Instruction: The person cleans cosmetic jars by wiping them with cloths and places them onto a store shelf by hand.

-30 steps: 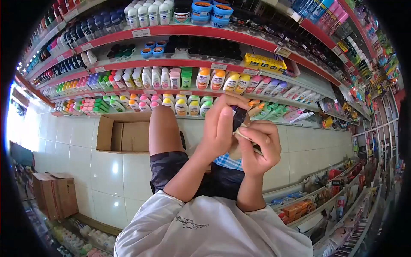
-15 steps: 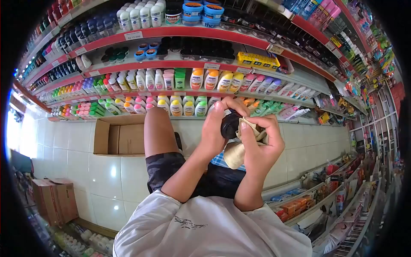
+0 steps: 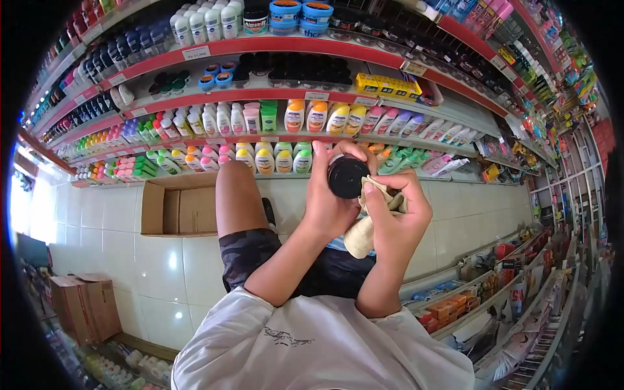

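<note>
My left hand point(image 3: 327, 195) is wrapped round a jar with a black lid point(image 3: 347, 177), held above my lap. The flat round top of the lid faces up toward me, and the rest of the jar is hidden by my fingers. On the right, my right hand point(image 3: 400, 214) pinches a cream-coloured cloth point(image 3: 361, 235) between thumb and fingers. One fold of the cloth touches the lid's right edge, and its loose end hangs below my hand.
Ahead, shelves hold lotion bottles point(image 3: 264, 159), dark jars point(image 3: 309, 68) and yellow boxes point(image 3: 388, 86). An open cardboard box point(image 3: 153, 208) lies on the tiled floor at left, with a closed carton point(image 3: 84, 305) nearer. Low racks with orange packs point(image 3: 455, 305) stand at right.
My left hand has tilted the jar so that its lid now faces me more fully. The cloth stays in my right hand at the lid's right edge.
</note>
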`<state>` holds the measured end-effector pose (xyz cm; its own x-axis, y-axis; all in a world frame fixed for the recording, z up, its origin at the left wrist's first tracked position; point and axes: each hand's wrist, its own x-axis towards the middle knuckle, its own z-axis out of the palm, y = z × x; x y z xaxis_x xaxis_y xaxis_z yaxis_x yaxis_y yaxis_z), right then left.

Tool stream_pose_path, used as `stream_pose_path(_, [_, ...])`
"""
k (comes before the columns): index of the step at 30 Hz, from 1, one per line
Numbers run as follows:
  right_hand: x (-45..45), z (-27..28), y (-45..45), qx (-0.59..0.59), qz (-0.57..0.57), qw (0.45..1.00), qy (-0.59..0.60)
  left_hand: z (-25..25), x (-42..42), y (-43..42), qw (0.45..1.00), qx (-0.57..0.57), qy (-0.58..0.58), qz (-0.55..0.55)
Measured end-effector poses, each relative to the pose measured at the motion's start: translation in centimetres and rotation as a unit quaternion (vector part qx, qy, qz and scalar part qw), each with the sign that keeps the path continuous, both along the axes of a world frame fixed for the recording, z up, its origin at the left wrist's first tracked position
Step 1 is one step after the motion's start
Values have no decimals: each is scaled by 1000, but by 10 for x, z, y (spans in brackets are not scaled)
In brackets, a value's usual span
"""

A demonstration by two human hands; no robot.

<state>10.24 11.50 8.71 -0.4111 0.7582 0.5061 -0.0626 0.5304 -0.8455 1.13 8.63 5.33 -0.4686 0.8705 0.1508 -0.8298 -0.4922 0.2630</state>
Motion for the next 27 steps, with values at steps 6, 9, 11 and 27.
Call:
stream_pose_path(6, [-8,-3,-3,34,13,999,-12,4,-6,-3,999,5,-15,41])
stream_pose_path(9, [-12,-7,-6,49,14,998,-23,3,-9,-6,998,-2,-14,58])
stream_pose_path(11, [-16,-6,-11,52,13,998,-24,6,-10,-7,994,-46,-14,100])
stream_pose_path(27, [-26,-10,-6,167,55,984,-2,-10,-17,-2,944,-114,190,246])
